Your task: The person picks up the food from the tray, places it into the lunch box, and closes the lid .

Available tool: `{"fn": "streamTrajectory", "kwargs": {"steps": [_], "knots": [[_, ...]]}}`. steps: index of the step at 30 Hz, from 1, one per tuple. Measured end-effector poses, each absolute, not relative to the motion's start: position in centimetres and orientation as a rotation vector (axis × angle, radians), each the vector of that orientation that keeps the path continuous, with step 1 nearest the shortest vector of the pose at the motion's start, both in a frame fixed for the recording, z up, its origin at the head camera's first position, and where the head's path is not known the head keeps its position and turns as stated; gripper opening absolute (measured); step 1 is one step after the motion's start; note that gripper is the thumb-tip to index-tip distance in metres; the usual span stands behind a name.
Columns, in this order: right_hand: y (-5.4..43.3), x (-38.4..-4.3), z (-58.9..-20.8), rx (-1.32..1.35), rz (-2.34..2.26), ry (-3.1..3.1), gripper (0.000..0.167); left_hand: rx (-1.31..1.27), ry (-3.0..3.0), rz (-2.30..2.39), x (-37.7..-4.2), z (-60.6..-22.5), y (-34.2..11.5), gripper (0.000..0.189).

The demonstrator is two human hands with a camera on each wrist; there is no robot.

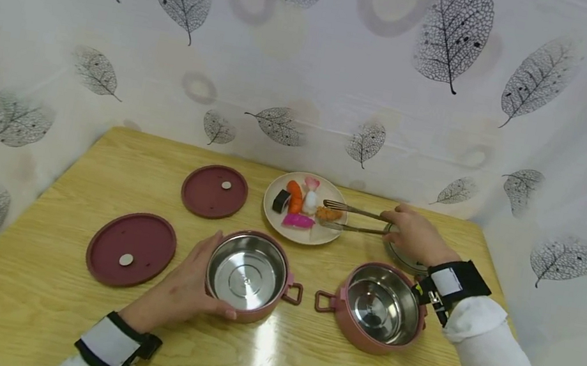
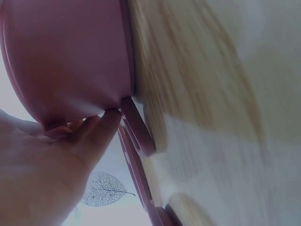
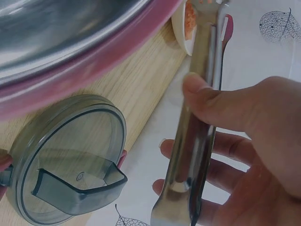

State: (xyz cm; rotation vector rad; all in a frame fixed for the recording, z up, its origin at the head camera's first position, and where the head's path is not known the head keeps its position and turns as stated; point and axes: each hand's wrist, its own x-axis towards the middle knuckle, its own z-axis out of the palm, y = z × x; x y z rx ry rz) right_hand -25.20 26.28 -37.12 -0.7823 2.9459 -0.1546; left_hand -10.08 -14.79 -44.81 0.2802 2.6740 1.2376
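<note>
My left hand (image 1: 189,285) holds a pink pot (image 1: 246,272) with a steel inside, thumb and fingers spread around its left side; the left wrist view shows the fingers against the pot's outer wall. In my right hand (image 1: 418,236) is a pair of metal tongs (image 3: 188,146), thumb on one arm and fingers on the other. Their fork-like tips reach over a white plate (image 1: 313,237), on either side of an orange-brown fried piece (image 1: 329,214); contact cannot be told. Beside it lie a black-wrapped roll (image 1: 281,201), an orange piece (image 1: 295,197), a white piece (image 1: 310,202) and a magenta piece (image 1: 299,221).
A second pink pot (image 1: 374,345) stands right of the first, under my right wrist. Behind it is a clear lid (image 3: 70,183) with a raised handle, partly hidden by my hand in the head view. Two maroon discs (image 1: 131,246) lie at the left. Leaf-patterned sheeting surrounds the table.
</note>
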Motion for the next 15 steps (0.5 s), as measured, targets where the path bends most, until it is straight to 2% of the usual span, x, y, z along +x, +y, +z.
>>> {"fn": "streamTrajectory", "kwargs": {"steps": [15], "knots": [[26.43, -25.11, -37.57, -0.816, -0.093, 2.993, 0.039, 0.318, 2.703, 1.251, -9.82, -45.12, -15.07, 0.141]]}}
